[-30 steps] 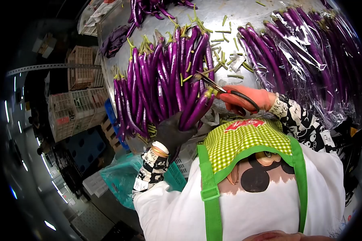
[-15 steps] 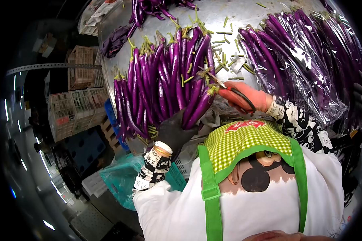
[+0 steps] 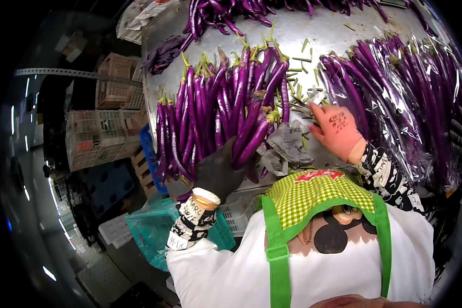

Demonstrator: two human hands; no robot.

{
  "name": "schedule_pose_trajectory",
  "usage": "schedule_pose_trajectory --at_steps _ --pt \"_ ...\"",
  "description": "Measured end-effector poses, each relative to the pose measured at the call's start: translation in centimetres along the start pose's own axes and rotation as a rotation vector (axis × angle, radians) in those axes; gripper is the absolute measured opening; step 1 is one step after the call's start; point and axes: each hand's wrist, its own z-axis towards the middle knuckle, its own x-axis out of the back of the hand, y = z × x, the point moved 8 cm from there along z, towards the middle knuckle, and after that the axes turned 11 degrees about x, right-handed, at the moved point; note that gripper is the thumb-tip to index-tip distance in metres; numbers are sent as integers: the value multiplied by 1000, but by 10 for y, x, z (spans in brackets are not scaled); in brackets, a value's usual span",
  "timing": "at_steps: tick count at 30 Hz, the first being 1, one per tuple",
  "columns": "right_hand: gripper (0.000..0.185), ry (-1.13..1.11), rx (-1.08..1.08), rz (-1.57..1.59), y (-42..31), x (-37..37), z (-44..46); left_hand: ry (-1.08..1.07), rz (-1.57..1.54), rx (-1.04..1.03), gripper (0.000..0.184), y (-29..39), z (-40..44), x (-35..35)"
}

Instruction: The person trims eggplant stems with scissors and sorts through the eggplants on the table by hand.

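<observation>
My left hand (image 3: pixel 219 172), in a black glove, closes around the lower ends of a few long purple eggplants (image 3: pixel 253 139). Their green stem ends point away from me. Several more eggplants (image 3: pixel 210 97) lie side by side just beyond that hand. To the right, my right hand (image 3: pixel 339 131), in a pink-orange glove, is over the metal table with thumb and fingers apart. Near its fingertips lie cut green stem pieces (image 3: pixel 305 65) and a thin grey metal part, perhaps the scissors, mostly hidden. Crumpled grey cloth or paper (image 3: pixel 288 146) sits between the hands.
Eggplants in clear plastic wrap (image 3: pixel 395 97) fill the table's right side. A loose pile (image 3: pixel 215 13) lies at the far edge, near a dark purple cloth (image 3: pixel 164 54). Plastic crates (image 3: pixel 102 136) stand left of the table, and a teal basket (image 3: pixel 223 226) below.
My right hand has moved right, away from the eggplant stems, and turned its back upward; the scissors' black handle no longer shows. My left hand keeps hold of the eggplants. The view has shifted slightly.
</observation>
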Motion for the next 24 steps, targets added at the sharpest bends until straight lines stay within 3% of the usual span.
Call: schedule_pose_trajectory --at_steps 1,5,7,10,17,24 --pt "65 149 46 138 -8 21 0 -67 -16 -37 71 5 -2 -1" --pt "74 232 3 1330 -34 42 3 -240 -16 -176 64 33 -18 -1" --pt "77 139 112 1183 -50 45 4 -273 26 -204 65 46 -26 7" --pt "72 184 236 1124 -58 36 2 -239 51 -280 65 60 -32 19" --pt "52 -137 -154 1474 -61 29 -11 -248 27 -307 73 64 -33 21" --pt "39 -134 -56 1379 -51 23 -9 -324 1 -309 74 59 -29 16"
